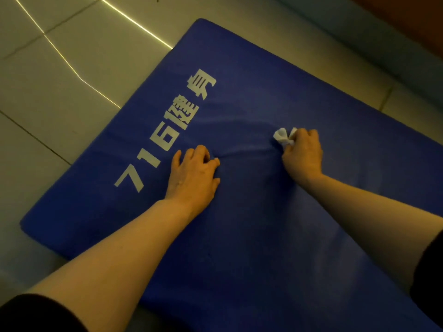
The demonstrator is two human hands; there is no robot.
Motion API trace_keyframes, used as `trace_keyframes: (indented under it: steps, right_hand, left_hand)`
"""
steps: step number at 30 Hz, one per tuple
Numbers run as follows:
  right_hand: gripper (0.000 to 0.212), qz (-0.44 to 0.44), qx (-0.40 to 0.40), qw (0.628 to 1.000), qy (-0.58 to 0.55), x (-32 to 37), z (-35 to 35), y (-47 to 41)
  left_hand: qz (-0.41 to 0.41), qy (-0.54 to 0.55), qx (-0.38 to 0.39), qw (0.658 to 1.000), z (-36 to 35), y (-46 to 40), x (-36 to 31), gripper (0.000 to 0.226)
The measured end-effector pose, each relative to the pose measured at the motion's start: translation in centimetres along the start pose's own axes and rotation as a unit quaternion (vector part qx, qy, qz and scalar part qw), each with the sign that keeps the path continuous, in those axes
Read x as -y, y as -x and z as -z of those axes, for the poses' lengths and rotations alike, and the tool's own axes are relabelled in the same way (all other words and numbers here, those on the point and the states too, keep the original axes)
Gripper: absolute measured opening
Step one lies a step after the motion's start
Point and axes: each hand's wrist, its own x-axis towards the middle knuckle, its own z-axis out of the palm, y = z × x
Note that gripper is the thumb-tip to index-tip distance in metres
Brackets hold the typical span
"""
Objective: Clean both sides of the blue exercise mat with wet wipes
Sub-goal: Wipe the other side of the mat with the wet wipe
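wipe in the right hand (302,152), mat (239,224) stretching away ahead
right fingers bunch the wet wipe (282,136); left hand (193,174) presses beside it, fingers loosely bent.

Tiled floor (60,92) — blue mat (239,236) flat

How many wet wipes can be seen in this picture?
1. The wet wipe is bunched in the right hand, on the blue mat. The left hand holds none. Others may lie out of view.
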Motion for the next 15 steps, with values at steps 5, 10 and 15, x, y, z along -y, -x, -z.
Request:
trace_keyframes:
  steps: [5, 10, 15]
  right_hand:
    - [0.01, 0.174, 0.049, 0.983, -0.035, 3.3, -2.4, 2.7]
    - [0.013, 0.11, 0.0, 0.992, -0.054, 1.3, -1.2, -0.9]
    - [0.012, -0.019, -0.07, 0.996, -0.05, 0.3, 0.0, -4.0]
  left_hand:
    - [-0.033, 0.056, -0.022, 0.998, 0.2, -1.9, 0.2, 0.026]
    - [-0.068, 0.007, 0.018, 0.997, 1.0, -4.9, -0.3, 0.031]
    - [-0.091, -0.051, -0.066, 0.992, 1.3, -7.1, -0.9, 0.041]
